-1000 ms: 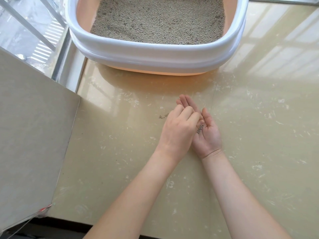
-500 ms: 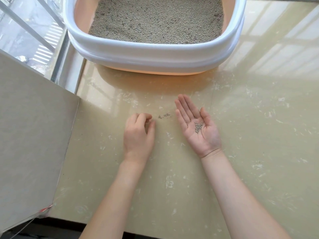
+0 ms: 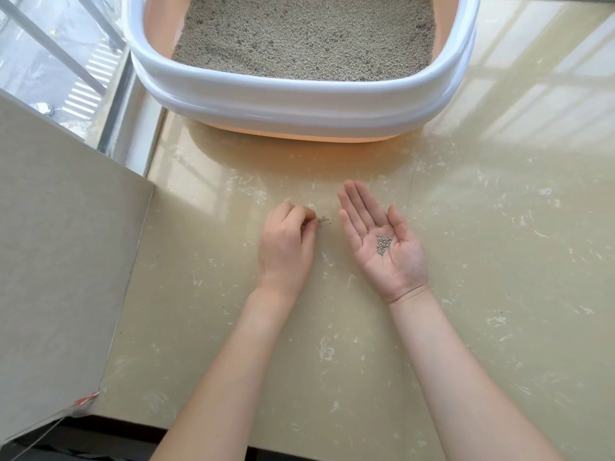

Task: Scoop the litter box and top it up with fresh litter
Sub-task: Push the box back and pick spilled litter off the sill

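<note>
The right hand (image 3: 382,241) lies flat, palm up, cradling litter granules (image 3: 382,242). The left hand (image 3: 288,247) curls, fingertips at spilled granules (image 3: 322,220) (whether pinching any, I cannot tell).

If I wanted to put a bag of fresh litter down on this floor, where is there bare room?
The widest bare tile lies right of the right hand, below the litter box. More lies nearer, on either side of the forearms. It is crowded between the box and the left hand, where spilled grains lie, and the grey panel closes off the left.

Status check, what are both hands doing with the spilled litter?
Left hand fingers curled at floor grains. Right hand open, palm up, cupping grains. Litter box ahead, nothing between.
</note>
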Demonstrator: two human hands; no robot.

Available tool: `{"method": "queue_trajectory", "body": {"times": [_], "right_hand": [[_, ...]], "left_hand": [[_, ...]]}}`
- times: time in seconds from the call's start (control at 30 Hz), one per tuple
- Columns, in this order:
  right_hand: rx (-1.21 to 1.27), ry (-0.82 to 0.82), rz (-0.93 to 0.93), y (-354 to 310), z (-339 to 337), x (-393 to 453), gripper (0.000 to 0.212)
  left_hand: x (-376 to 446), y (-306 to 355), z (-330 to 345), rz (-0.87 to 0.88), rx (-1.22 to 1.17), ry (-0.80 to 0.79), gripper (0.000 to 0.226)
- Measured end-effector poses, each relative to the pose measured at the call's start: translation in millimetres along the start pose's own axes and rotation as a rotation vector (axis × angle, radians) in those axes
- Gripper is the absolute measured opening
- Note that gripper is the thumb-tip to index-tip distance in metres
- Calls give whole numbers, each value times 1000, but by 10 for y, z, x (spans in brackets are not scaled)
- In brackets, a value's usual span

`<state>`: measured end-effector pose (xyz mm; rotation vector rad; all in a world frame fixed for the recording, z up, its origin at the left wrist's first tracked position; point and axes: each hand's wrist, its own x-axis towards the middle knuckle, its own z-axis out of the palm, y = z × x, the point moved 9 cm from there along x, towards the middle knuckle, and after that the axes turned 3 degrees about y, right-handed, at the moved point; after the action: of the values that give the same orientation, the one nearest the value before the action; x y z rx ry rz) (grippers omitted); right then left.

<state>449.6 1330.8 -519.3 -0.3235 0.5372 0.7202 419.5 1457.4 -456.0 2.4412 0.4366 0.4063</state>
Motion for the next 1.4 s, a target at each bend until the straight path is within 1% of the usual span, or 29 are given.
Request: {"method": "queue_trajectory", "body": {"times": [0.13, 0.2, 0.37, 0.53, 0.63, 0.77, 0.83, 0.9, 0.97, 1.03, 1.07, 1.1, 1.13, 1.17, 1.2, 1.3, 1.4], "right_hand": [[9, -4, 4, 5, 7, 0, 52], [6, -3, 1, 0, 12, 3, 51], [8, -5, -1, -4, 13, 1, 51], [16, 7, 0, -1, 7, 0, 52], [20, 3, 1, 0, 10, -5, 52], [9, 1, -2, 4, 16, -4, 53], [7, 1, 0, 3, 10, -3, 53], [5, -2, 1, 2, 6, 1, 53], [2, 0, -2, -1, 5, 7, 54], [1, 4, -6, -1, 2, 6, 54], [5, 3, -7, 1, 2, 8, 54], [9, 2, -9, -2, 3, 9, 54], [15, 3, -7, -5, 3, 12, 54], [22, 7, 0, 2, -2, 15, 54], [26, 7, 7, 12, -1, 14, 53], [11, -32, -11, 15, 40, -1, 53], [-1, -21, -19, 25, -7, 8, 54]], "left_hand": [[-80, -164, -157, -96, 49, 64, 17], [-102, -178, -132, -94, 70, 57, 15], [-54, 47, 53, 51, 41, -23, 13], [13, 148, 137, 140, 52, -45, 6], [49, 157, 144, 202, 75, -27, 12], [38, 260, 164, 348, 166, 25, 15], [17, 327, 182, 416, 258, 53, 16], [1, 314, 293, 442, 380, 28, 16], [6, 262, 416, 424, 437, -68, 21], [36, 255, 413, 377, 394, -112, 26], [62, 278, 327, 314, 326, -93, 24], [78, 306, 221, 241, 238, -42, 21], [85, 371, 115, 193, 148, 8, 18], [77, 476, 55, 183, 80, 28, 15], [51, 623, 36, 215, 35, 26, 14], [-101, 1061, 157, 435, 27, -25, 14], [-175, 1137, 276, 534, 79, -64, 19]]}}
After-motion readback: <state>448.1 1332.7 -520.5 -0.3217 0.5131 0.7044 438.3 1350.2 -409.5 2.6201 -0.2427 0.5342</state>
